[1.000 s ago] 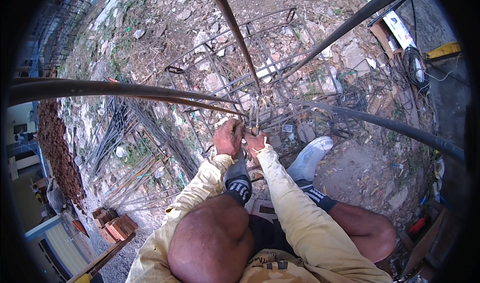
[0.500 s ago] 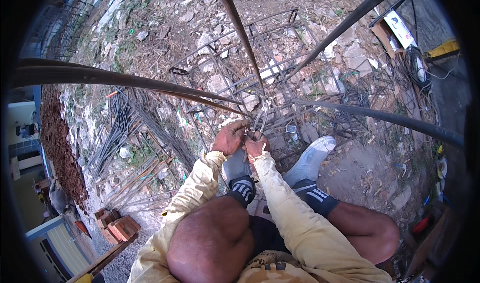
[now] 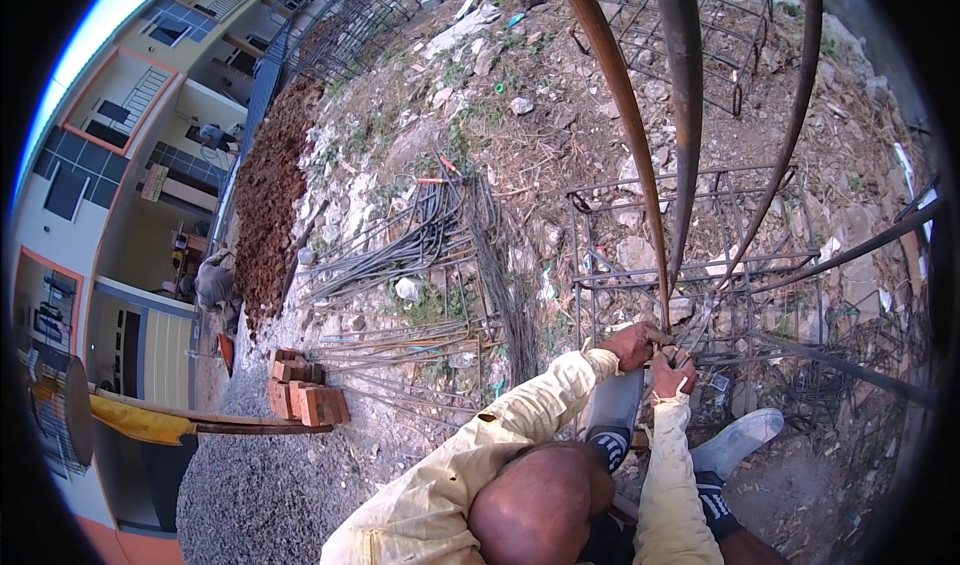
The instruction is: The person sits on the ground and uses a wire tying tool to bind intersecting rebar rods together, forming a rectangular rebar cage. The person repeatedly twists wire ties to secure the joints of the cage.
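My left hand [image 3: 634, 345] is closed around the foot of a long rusty rebar rod [image 3: 618, 125], where the rod meets the top of a rebar cage [image 3: 745, 265]. My right hand [image 3: 672, 373] is fisted right beside it on the same joint, and the two hands touch. What sits inside the right fist is too small to tell. Both arms wear pale yellow sleeves. Two more bent rods [image 3: 686, 115] [image 3: 797, 105] rise from the cage toward the top of the picture. My grey shoe [image 3: 738, 437] rests below the hands.
A bundle of dark rebar [image 3: 415, 250] lies on the stony ground to the left. A brick stack [image 3: 303, 397], a reddish heap of earth [image 3: 268, 190] and grey gravel [image 3: 255, 485] lie further left. A crouched person [image 3: 212, 281] is by the building. Another cage [image 3: 690, 20] stands far behind.
The view has swung left, bringing the building and the brick stack into sight. Both hands have stayed at the same rebar joint, close together.
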